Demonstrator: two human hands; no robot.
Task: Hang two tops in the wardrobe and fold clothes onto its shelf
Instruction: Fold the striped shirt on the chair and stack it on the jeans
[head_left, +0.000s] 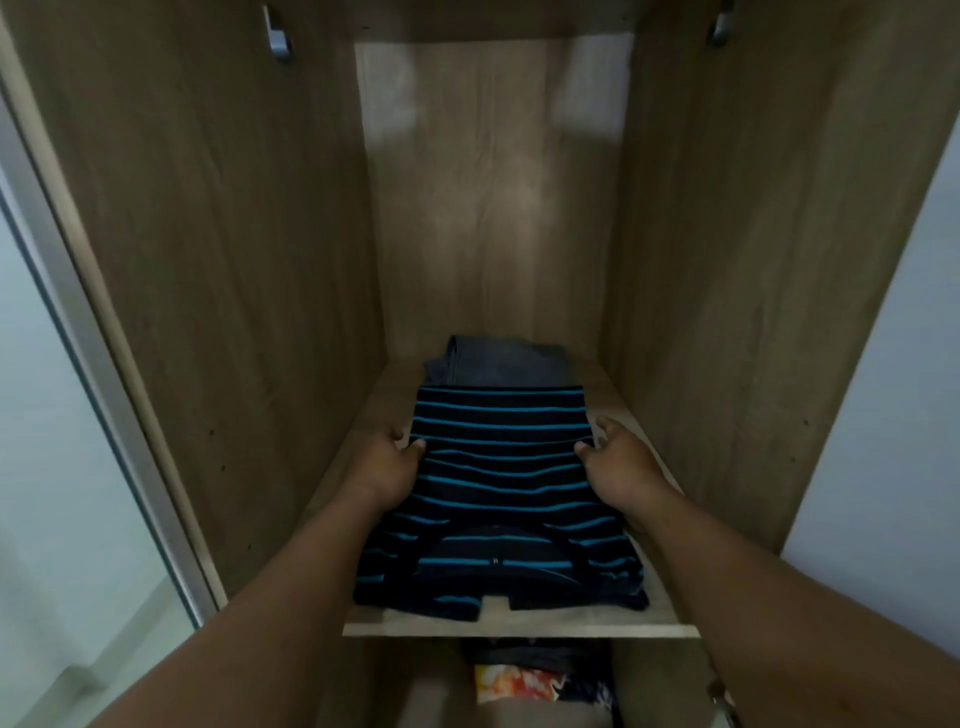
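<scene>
Writing on the striped top (498, 467) is too small to read; left hand (392, 465) and right hand (618, 462) pinch its sides on the shelf (519, 626), grey garment (506, 361) behind.

A single wide-angle view from the person's head, facing forward and down into an open wardrobe (234, 260). It sits close, at arm's length from the shelf (519, 630), with both forearms reaching in from the bottom edge.
</scene>
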